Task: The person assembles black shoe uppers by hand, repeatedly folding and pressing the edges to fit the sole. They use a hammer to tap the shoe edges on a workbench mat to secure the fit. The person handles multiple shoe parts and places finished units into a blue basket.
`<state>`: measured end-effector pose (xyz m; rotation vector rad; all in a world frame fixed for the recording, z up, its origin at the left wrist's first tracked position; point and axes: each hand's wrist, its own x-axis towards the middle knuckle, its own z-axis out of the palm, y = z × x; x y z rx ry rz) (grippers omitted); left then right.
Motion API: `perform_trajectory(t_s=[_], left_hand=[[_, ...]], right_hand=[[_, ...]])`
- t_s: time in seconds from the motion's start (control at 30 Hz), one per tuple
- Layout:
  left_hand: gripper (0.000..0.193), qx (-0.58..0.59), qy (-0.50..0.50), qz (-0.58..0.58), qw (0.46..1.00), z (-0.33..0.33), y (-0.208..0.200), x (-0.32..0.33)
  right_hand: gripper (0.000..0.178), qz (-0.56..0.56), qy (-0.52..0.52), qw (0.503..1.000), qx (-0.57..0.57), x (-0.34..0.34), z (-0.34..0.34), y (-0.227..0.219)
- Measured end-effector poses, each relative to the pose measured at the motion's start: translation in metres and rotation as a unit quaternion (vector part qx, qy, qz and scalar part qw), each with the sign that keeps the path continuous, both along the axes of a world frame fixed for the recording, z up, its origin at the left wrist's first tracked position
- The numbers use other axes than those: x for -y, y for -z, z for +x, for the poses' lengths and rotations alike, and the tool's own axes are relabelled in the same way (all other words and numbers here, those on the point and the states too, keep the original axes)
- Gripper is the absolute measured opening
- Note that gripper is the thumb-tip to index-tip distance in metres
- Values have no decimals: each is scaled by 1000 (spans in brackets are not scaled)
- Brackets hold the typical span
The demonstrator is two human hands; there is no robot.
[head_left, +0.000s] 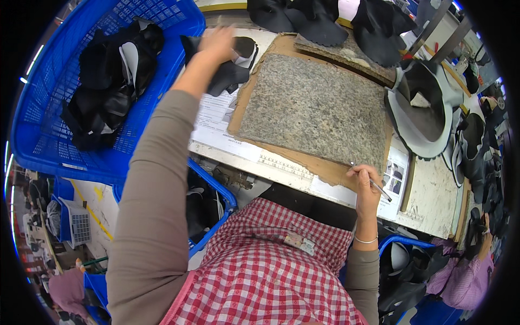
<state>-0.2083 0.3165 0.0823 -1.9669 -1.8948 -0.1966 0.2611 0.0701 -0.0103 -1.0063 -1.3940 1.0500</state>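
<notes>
My left hand (218, 45) reaches far forward and rests on a pile of black shoe-upper pieces (230, 67) at the table's far left; whether it grips one I cannot tell. My right hand (366, 181) sits at the near right edge of the table, fingers closed on a thin silver pen (378, 188). Between the hands lies a speckled grey stone slab (317, 111) on a brown board (271, 51).
A big blue basket (49, 119) at the left holds more black pieces (111, 81). Grey-and-black shoe uppers (425, 116) are stacked at the right, black pieces (319, 21) at the back. Printed sheets (216, 116) lie beside the slab. Another blue bin (216, 192) stands under the table.
</notes>
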Motion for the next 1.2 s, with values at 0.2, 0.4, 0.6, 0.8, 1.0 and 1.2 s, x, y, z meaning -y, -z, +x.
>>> perform_trajectory(t_s=[0.2,0.4,0.6,0.8,1.0,1.2], left_hand=[[28,-41,181,-74,980,-51,-38,103],[29,-164,368,135,905,13,-120,156],[35,-227,324,1,918,82,-68,147],[71,191,483,-122,846,194,39,152],[53,269,436,-142,847,220,79,112],[30,392,377,-95,834,222,102,92]], right_hand=[[23,-49,-38,997,-41,11,-2,5],[23,37,6,998,-43,11,-9,-14],[22,47,29,996,-66,16,-10,-17],[24,-47,80,992,-91,7,-7,-21],[18,-9,40,999,-21,-28,-17,-25],[25,-3,52,997,62,-55,-51,-7]])
